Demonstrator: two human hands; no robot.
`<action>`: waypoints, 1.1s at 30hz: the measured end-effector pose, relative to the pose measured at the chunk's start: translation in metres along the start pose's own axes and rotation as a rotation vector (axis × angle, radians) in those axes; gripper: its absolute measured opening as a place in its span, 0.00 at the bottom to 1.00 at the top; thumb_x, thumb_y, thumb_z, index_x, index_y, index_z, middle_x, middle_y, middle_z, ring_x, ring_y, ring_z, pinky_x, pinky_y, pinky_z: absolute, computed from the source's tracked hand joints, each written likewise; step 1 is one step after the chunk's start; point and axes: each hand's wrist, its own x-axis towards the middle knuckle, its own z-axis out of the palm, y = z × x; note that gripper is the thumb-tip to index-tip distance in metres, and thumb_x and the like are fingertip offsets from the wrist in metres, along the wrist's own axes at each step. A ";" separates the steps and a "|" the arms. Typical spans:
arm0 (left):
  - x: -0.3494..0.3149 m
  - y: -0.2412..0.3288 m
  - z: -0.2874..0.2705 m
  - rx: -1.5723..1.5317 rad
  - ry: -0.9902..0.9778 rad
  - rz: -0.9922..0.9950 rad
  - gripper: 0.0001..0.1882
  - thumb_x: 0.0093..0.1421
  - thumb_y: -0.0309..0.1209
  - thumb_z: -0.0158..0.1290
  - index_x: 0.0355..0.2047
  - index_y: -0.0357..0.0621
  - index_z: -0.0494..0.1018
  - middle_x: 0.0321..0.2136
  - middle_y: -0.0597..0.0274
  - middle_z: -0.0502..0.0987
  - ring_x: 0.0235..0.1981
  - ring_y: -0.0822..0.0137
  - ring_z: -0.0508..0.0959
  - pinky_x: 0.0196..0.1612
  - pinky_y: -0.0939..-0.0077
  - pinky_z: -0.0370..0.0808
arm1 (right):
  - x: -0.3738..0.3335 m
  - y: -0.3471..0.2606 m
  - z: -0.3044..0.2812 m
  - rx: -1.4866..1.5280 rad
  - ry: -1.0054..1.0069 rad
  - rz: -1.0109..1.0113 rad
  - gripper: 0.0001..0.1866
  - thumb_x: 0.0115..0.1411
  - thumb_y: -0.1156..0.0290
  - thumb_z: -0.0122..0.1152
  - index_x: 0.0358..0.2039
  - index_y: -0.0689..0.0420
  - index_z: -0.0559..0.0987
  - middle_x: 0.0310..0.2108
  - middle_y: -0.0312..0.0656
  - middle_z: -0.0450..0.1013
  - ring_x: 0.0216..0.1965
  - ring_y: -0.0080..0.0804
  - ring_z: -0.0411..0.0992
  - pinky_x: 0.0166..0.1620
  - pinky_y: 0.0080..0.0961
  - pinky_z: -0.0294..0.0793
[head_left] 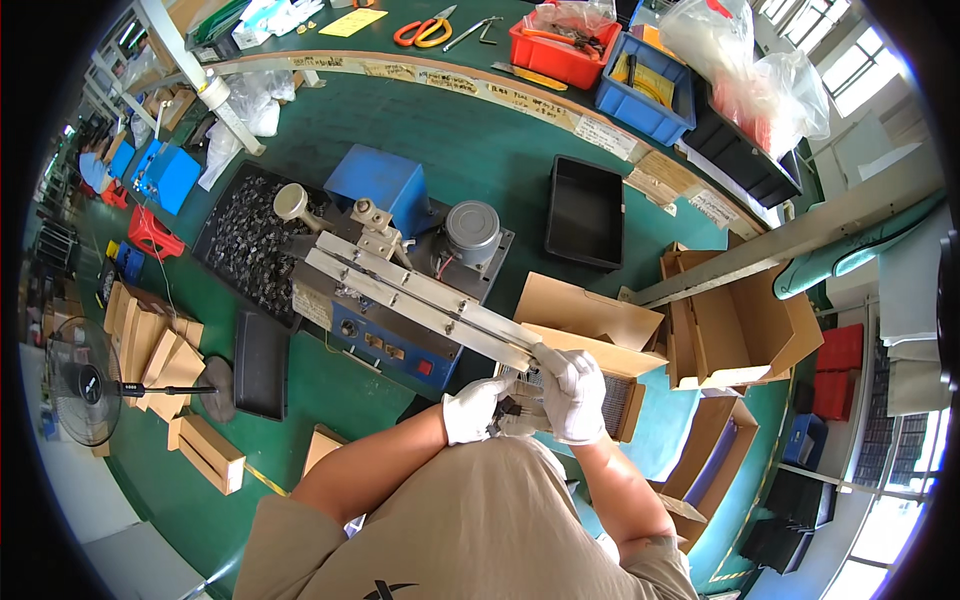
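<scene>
Both my hands wear white gloves and work close together at the near end of a long metal rail point(420, 305). My left hand point(470, 412) is closed around something small and dark, too small to name. My right hand point(575, 398) has its fingers bent against the rail's end; what they grip, if anything, is hidden. Small dark and clear pieces show between the two hands. The rail belongs to a bench machine with a blue control box point(385, 345) and a round grey motor point(472, 230). Just beyond my right hand lies an open cardboard box point(590, 310).
A black tray point(210, 235) full of small dark parts sits left of the machine. Another black tray point(585, 215) lies behind it. Cardboard boxes point(740, 320) stand at the right. Scissors point(425, 30), a red bin point(565, 55) and a blue bin point(645, 90) occupy the shelf.
</scene>
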 end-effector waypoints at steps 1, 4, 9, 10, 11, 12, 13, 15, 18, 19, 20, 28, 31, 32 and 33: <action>-0.001 0.001 0.003 -0.011 -0.013 0.002 0.30 0.72 0.54 0.38 0.57 0.43 0.71 0.50 0.51 0.79 0.48 0.59 0.81 0.50 0.65 0.79 | 0.001 -0.003 -0.001 -0.004 0.012 0.016 0.23 0.49 0.85 0.67 0.47 0.56 0.79 0.35 0.44 0.78 0.34 0.46 0.75 0.40 0.36 0.75; -0.004 0.001 0.008 -0.068 0.017 0.029 0.29 0.73 0.54 0.37 0.58 0.44 0.71 0.50 0.54 0.78 0.47 0.60 0.80 0.48 0.65 0.79 | 0.003 -0.016 -0.009 0.043 0.033 0.060 0.24 0.48 0.81 0.69 0.48 0.55 0.80 0.37 0.42 0.78 0.35 0.44 0.75 0.40 0.36 0.74; 0.002 0.000 -0.009 -0.136 -0.105 -0.033 0.25 0.74 0.52 0.36 0.56 0.50 0.71 0.44 0.60 0.79 0.40 0.65 0.80 0.41 0.66 0.79 | -0.008 -0.029 -0.021 0.091 -0.360 -0.004 0.22 0.46 0.70 0.72 0.45 0.50 0.82 0.42 0.37 0.76 0.42 0.41 0.72 0.46 0.39 0.71; 0.003 -0.002 -0.016 -0.165 -0.151 -0.035 0.24 0.74 0.52 0.36 0.56 0.51 0.71 0.43 0.61 0.79 0.38 0.65 0.79 0.40 0.67 0.78 | -0.015 -0.026 -0.012 0.090 -0.400 0.013 0.18 0.46 0.67 0.72 0.41 0.49 0.83 0.44 0.36 0.75 0.46 0.42 0.70 0.48 0.40 0.69; 0.005 -0.004 -0.020 -0.193 -0.197 -0.034 0.23 0.74 0.51 0.36 0.55 0.52 0.71 0.42 0.62 0.79 0.37 0.66 0.79 0.39 0.67 0.78 | -0.018 -0.023 -0.008 0.114 -0.395 -0.001 0.17 0.46 0.68 0.72 0.39 0.50 0.84 0.43 0.37 0.76 0.45 0.42 0.71 0.48 0.40 0.70; 0.009 -0.004 -0.023 -0.113 -0.164 -0.012 0.23 0.74 0.51 0.36 0.55 0.52 0.71 0.43 0.62 0.79 0.38 0.66 0.80 0.40 0.68 0.79 | -0.020 -0.020 -0.005 0.139 -0.392 -0.015 0.15 0.46 0.70 0.72 0.38 0.50 0.84 0.42 0.39 0.77 0.43 0.42 0.72 0.48 0.39 0.70; 0.012 -0.006 -0.026 -0.113 -0.112 -0.012 0.24 0.74 0.51 0.36 0.55 0.52 0.71 0.44 0.62 0.79 0.39 0.66 0.80 0.41 0.68 0.79 | -0.021 -0.019 -0.004 0.164 -0.388 -0.029 0.13 0.46 0.71 0.72 0.36 0.51 0.84 0.41 0.40 0.78 0.42 0.41 0.74 0.48 0.38 0.70; 0.011 -0.006 -0.017 -0.115 -0.010 -0.010 0.24 0.74 0.51 0.36 0.56 0.51 0.70 0.45 0.61 0.78 0.41 0.65 0.80 0.44 0.67 0.80 | -0.019 -0.013 -0.005 0.312 -0.414 0.040 0.10 0.48 0.72 0.70 0.34 0.53 0.84 0.40 0.41 0.78 0.42 0.41 0.74 0.48 0.38 0.71; 0.008 -0.003 -0.004 -0.136 0.005 -0.013 0.25 0.74 0.51 0.37 0.57 0.48 0.70 0.48 0.59 0.78 0.45 0.64 0.80 0.49 0.65 0.79 | -0.019 -0.007 -0.009 0.438 -0.387 0.148 0.07 0.50 0.73 0.68 0.32 0.55 0.82 0.37 0.42 0.78 0.42 0.42 0.75 0.49 0.37 0.72; 0.006 -0.003 -0.002 -0.123 0.013 -0.014 0.25 0.74 0.51 0.38 0.57 0.48 0.70 0.48 0.59 0.78 0.46 0.63 0.80 0.50 0.65 0.79 | -0.019 -0.006 -0.011 0.464 -0.367 0.185 0.06 0.51 0.74 0.68 0.31 0.57 0.82 0.37 0.43 0.78 0.42 0.43 0.75 0.50 0.37 0.72; 0.004 -0.003 -0.001 -0.109 0.020 -0.016 0.25 0.74 0.51 0.38 0.57 0.47 0.71 0.48 0.58 0.78 0.46 0.63 0.80 0.51 0.65 0.79 | -0.022 -0.004 -0.010 0.488 -0.357 0.211 0.08 0.51 0.72 0.70 0.31 0.58 0.80 0.37 0.45 0.79 0.39 0.41 0.77 0.48 0.36 0.74; 0.001 -0.001 0.006 0.033 0.024 -0.035 0.26 0.72 0.52 0.43 0.52 0.43 0.74 0.43 0.56 0.81 0.43 0.62 0.82 0.48 0.66 0.80 | -0.034 0.003 -0.009 0.551 -0.324 0.785 0.07 0.58 0.71 0.64 0.32 0.62 0.79 0.34 0.43 0.78 0.35 0.31 0.77 0.43 0.28 0.77; 0.000 0.001 0.007 0.092 0.034 -0.053 0.28 0.72 0.53 0.42 0.50 0.40 0.75 0.42 0.53 0.81 0.41 0.60 0.83 0.44 0.67 0.81 | -0.035 0.002 -0.009 0.615 -0.171 0.951 0.07 0.60 0.70 0.62 0.32 0.62 0.78 0.31 0.40 0.77 0.32 0.25 0.74 0.40 0.25 0.76; -0.003 0.003 0.014 0.103 0.067 -0.053 0.29 0.72 0.53 0.41 0.48 0.37 0.75 0.42 0.51 0.82 0.41 0.58 0.83 0.43 0.68 0.82 | -0.038 0.006 -0.006 0.633 -0.107 0.928 0.08 0.60 0.70 0.62 0.32 0.62 0.78 0.31 0.39 0.77 0.32 0.23 0.74 0.39 0.24 0.76; -0.005 0.005 0.017 0.115 0.100 -0.053 0.30 0.72 0.54 0.41 0.47 0.35 0.75 0.42 0.48 0.82 0.41 0.55 0.84 0.41 0.69 0.82 | -0.039 0.007 -0.005 0.649 -0.043 0.903 0.08 0.61 0.70 0.62 0.32 0.62 0.77 0.30 0.38 0.76 0.31 0.21 0.73 0.38 0.23 0.76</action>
